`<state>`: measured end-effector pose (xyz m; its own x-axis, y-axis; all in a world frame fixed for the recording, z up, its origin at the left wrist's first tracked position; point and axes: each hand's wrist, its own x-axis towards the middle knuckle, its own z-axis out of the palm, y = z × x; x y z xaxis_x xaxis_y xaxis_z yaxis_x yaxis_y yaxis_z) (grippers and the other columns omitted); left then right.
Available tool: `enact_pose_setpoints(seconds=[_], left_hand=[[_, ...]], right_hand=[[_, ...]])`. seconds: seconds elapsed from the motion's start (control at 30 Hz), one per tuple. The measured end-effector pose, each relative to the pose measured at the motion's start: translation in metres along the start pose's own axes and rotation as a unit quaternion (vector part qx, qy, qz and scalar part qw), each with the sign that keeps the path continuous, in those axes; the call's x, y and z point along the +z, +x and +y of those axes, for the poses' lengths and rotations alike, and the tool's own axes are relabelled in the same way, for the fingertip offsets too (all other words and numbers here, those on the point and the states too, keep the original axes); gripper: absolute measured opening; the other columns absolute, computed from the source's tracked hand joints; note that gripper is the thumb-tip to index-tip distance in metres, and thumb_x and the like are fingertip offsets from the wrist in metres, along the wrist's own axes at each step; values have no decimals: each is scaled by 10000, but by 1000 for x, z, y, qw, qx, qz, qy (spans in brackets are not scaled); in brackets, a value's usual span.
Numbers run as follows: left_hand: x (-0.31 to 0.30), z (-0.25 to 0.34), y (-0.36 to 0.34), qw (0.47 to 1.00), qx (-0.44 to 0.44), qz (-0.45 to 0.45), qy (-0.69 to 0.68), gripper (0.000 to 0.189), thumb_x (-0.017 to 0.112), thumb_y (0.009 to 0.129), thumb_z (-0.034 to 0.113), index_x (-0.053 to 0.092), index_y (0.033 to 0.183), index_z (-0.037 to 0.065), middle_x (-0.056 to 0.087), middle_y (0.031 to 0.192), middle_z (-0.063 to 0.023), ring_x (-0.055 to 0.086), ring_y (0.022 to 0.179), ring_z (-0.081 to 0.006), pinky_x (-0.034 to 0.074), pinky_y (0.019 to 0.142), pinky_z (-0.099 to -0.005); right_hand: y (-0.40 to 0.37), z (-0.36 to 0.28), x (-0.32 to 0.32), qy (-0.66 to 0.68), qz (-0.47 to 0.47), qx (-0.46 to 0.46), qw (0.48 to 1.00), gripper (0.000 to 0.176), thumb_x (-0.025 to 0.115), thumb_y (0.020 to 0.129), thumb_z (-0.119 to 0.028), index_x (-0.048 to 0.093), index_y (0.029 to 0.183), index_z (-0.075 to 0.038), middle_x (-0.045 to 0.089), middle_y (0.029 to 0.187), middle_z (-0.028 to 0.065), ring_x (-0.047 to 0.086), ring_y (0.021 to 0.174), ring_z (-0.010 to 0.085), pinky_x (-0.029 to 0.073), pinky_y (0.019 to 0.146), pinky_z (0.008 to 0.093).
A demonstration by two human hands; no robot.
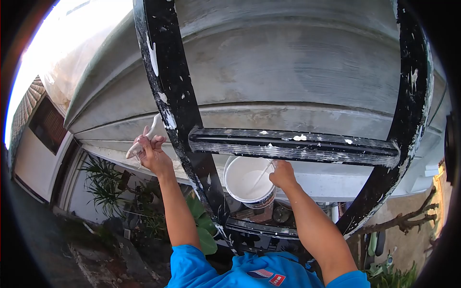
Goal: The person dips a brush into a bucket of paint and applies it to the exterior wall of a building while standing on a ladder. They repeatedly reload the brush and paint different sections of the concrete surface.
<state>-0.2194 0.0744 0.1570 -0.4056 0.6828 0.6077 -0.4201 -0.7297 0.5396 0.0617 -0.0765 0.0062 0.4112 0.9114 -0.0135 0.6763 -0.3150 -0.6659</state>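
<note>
My left hand (pixel 150 150) is left of the black ladder's rail, its fingers closed around a whitish, paint-smeared curved tool (pixel 152 126). A white bucket (pixel 229 178) with pale liquid inside hangs or stands below the ladder rung (pixel 293 144); its support is hidden. At the bucket's right rim, my right hand (pixel 283 174) is closed on a thin white stick (pixel 261 176) that slants down into the bucket. White paint spots cover the black ladder (pixel 165 62).
Behind the ladder rises a grey curved concrete wall (pixel 288 67) with ledges. Green plants (pixel 103 185) grow below at the left, near a house wall (pixel 45 144). Bare branches (pixel 408 222) and more plants (pixel 398 278) are at the lower right, far below.
</note>
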Motion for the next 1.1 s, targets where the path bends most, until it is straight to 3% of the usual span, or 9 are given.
enact_pose_setpoints(seconds=[0.07, 0.2, 0.33, 0.43, 0.57, 0.73, 0.9, 1.0, 1.1], left_hand=[[3, -31, 2, 993, -76, -59, -65, 242, 514, 944, 261, 536, 999, 26, 603, 1078, -145, 631, 711, -162, 546, 635, -264], [117, -27, -45, 880, -310, -116, -341, 150, 574, 907, 172, 578, 1036, 95, 615, 986, -113, 601, 727, -208, 545, 688, -289], [141, -28, -27, 922, -152, -244, -261, 164, 570, 908, 143, 560, 1057, 76, 616, 984, -107, 606, 774, -180, 533, 666, -289], [36, -95, 50, 990, -48, -90, -93, 182, 564, 912, 159, 512, 1057, 62, 608, 974, -115, 610, 752, -168, 546, 670, -282], [-18, -34, 64, 988, 88, 24, 122, 224, 583, 905, 183, 467, 1020, 29, 609, 953, -160, 628, 661, -173, 572, 606, -279], [-34, 4, 58, 998, 50, 30, 36, 257, 589, 902, 217, 473, 1005, 12, 607, 1006, -189, 636, 637, -181, 575, 571, -273], [46, -8, 24, 983, -130, -96, -91, 185, 576, 905, 167, 510, 977, 9, 617, 1030, -171, 648, 783, -196, 578, 682, -286], [98, -36, 11, 880, -273, -231, -312, 182, 541, 920, 142, 536, 1058, 22, 615, 1014, -124, 640, 862, -216, 565, 737, -293], [154, -39, 5, 809, -242, -331, -422, 263, 474, 947, 169, 541, 1148, 14, 594, 1076, -140, 592, 976, -232, 516, 867, -315]], right_hand=[[1, 7, 7, -7, 29, -14, 999, 364, 602, 647, -102, 634, 1003, -36, 618, 955, 228, 590, 943, 377, 478, 852, 414], [3, 8, 8, -16, 25, -18, 999, 379, 611, 640, -117, 635, 1010, -38, 617, 958, 221, 591, 939, 376, 475, 858, 410], [4, 12, 9, -23, 26, -30, 999, 389, 616, 637, -121, 635, 1016, -36, 614, 996, 221, 587, 949, 373, 470, 869, 406], [0, 7, 6, 6, 36, -25, 999, 383, 617, 636, -112, 634, 1009, -25, 613, 1017, 221, 585, 956, 372, 466, 875, 407], [0, 7, 8, 2, 39, -25, 999, 377, 618, 635, -96, 633, 1002, -12, 611, 1023, 224, 582, 966, 369, 466, 876, 409], [0, 5, 5, 8, 24, -13, 1000, 419, 610, 637, -84, 633, 1049, -13, 613, 994, 245, 588, 949, 386, 471, 873, 409], [-1, 2, -1, -13, 3, -16, 1000, 303, 607, 657, -49, 641, 955, -3, 617, 979, 222, 597, 936, 375, 487, 843, 412], [-1, 2, 0, -19, 0, -22, 1000, 311, 607, 654, -50, 639, 960, -2, 617, 980, 224, 597, 937, 374, 487, 843, 411], [0, 4, -1, -22, -6, -32, 999, 365, 611, 642, -66, 636, 1002, -9, 618, 972, 231, 598, 928, 377, 485, 847, 409]])
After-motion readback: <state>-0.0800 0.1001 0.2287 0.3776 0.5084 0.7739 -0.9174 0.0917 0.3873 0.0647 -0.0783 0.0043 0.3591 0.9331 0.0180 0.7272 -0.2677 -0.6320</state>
